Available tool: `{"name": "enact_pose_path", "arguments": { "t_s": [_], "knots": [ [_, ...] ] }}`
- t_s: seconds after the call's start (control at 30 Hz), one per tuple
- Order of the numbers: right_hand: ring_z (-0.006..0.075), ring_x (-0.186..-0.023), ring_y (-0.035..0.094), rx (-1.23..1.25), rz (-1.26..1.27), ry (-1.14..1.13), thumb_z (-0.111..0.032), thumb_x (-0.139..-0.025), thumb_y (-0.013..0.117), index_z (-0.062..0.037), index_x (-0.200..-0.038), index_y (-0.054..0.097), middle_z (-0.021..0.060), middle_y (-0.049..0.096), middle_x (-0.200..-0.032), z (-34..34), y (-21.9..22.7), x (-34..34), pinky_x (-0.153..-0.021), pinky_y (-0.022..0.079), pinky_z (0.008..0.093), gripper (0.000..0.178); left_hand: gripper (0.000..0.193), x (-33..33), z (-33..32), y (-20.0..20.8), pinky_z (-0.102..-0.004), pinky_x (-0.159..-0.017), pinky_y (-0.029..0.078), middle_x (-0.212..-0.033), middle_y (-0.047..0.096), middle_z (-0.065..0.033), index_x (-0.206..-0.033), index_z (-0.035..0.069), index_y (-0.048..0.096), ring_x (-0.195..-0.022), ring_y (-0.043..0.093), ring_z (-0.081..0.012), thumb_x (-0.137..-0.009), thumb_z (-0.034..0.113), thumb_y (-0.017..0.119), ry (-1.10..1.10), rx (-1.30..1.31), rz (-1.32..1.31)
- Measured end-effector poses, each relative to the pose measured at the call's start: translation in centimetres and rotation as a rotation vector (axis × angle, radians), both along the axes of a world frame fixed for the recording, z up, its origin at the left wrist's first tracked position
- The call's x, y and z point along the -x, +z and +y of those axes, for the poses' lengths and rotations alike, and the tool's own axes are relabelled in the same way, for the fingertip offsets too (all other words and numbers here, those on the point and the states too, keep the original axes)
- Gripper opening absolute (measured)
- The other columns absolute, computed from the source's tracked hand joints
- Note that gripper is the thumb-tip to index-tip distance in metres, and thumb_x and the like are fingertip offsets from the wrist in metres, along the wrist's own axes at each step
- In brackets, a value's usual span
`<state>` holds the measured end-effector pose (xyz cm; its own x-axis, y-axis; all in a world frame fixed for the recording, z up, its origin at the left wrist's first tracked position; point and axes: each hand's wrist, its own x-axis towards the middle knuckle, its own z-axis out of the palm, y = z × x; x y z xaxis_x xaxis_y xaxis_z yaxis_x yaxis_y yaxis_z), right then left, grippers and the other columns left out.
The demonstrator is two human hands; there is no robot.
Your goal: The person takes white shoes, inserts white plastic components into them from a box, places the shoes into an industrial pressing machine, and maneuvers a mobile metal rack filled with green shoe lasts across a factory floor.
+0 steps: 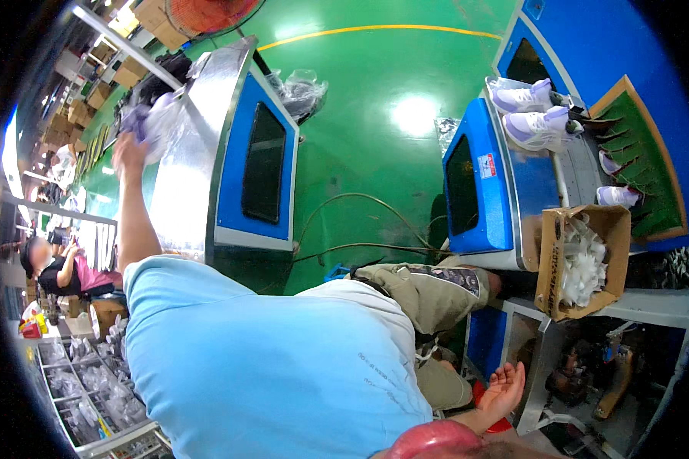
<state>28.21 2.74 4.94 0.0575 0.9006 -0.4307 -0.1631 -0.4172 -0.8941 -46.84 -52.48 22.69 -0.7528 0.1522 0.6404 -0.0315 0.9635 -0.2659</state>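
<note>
My left arm stretches out to the far left over a shiny metal-topped table (199, 99). At its end my left hand (130, 153), smeared by motion, is closed on a lilac piece (135, 120) too blurred to name exactly. Clear plastic bags (168, 130) lie right beside it on the table. Low on the right, my right hand (504, 392) is palm up with slightly bent fingers apart and nothing in it. It is near the metal frame of a blue machine. Two white and lilac shoes (540, 126) stand on the machine at the right, away from both hands.
A cardboard box (547, 268) of white plastic pieces stands on the right-hand machine, near a wood-framed green board (651, 168). A hose (360, 246) crosses the green floor. A divided rack (92, 382) of bagged items is at lower left; another person (69, 271) sits beyond.
</note>
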Motion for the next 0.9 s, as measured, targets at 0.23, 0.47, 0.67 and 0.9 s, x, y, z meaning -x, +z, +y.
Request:
{"name": "enact_pose_path", "arguments": {
  "t_s": [0.23,0.47,0.67,0.9],
  "knots": [
    [0.0192,-0.083,0.064,-0.409,-0.742,-0.583,-0.029,-0.104,0.059,0.0033,-0.117,0.066,0.012,0.07,-0.104,3.8,-2.1,-2.7,-0.074,0.053,0.0325,0.036,0.034,1.5,28.1,-9.5,-0.046,-0.094,0.053,-0.125,0.066,-0.0203,-0.122,0.003,0.064,-0.112,0.065,-0.0402,-0.092,0.02,0.065,-0.658,-0.262,-0.3],
    [0.0245,-0.064,0.057,-0.7,-1.227,-0.593,-0.027,-0.105,0.056,0.0005,-0.083,0.062,0.013,0.062,-0.075,10.9,-7.3,-7.4,-0.058,0.045,0.0367,0.035,0.027,-20.4,75.0,-14.0,-0.0367,-0.089,0.056,-0.114,0.071,-0.0146,-0.117,0.005,0.069,-0.103,0.071,-0.0281,-0.09,0.007,0.069,-1.887,-0.151,-0.885],
    [0.0319,-0.053,0.041,-0.818,-1.501,-0.451,-0.017,-0.105,0.052,0.002,-0.069,0.049,0.014,0.043,-0.061,10.6,-5.0,-6.0,-0.05,0.032,0.0417,0.04,0.062,-34.2,109.4,-20.4,-0.0338,-0.09,0.051,-0.112,0.072,-0.0188,-0.124,-0.008,0.063,-0.103,0.068,-0.0242,-0.086,0.039,0.074,-1.675,-0.475,-1.526],
    [0.0341,-0.056,0.046,-0.718,-1.508,-0.414,-0.013,-0.101,0.047,0.0027,-0.067,0.047,0.0161,0.045,-0.063,9.7,-5.0,-6.1,-0.052,0.034,0.0433,0.037,0.072,-45.2,116.8,-26.3,-0.0503,-0.093,0.05,-0.119,0.068,-0.0245,-0.126,0.001,0.056,-0.113,0.064,-0.043,-0.078,0.049,0.08,-1.6,-0.328,-1.079]
  ]
}}
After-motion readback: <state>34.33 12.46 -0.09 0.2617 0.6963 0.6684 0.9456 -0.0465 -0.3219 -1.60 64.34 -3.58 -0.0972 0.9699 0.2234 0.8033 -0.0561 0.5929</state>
